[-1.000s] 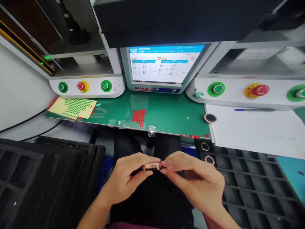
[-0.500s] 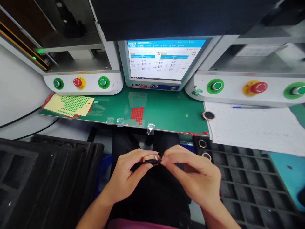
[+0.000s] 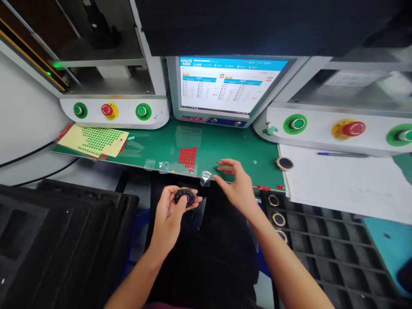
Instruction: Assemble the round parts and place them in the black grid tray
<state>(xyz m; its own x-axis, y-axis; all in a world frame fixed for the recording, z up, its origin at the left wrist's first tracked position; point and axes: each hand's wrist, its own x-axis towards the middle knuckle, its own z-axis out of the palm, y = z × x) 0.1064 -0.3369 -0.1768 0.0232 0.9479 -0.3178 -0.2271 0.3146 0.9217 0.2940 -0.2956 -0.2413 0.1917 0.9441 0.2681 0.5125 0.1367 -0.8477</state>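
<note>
A green worktop (image 3: 225, 146) carries a lit monitor (image 3: 225, 86) at the back, flanked by two white machines (image 3: 116, 109) (image 3: 337, 126) with green and red buttons. A yellow sheet of green dots (image 3: 96, 140) lies at the left, a patch of red stickers (image 3: 188, 155) near the middle. A blue pen (image 3: 343, 154) rests on white paper (image 3: 341, 180) (ruled, it seems). Black compartment trays (image 3: 337, 240) (image 3: 58, 240) sit at either side below.

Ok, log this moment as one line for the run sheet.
left hand: holds round black part | right hand: open, over green mat edge near red stickers | tray: rings in pockets
</note>
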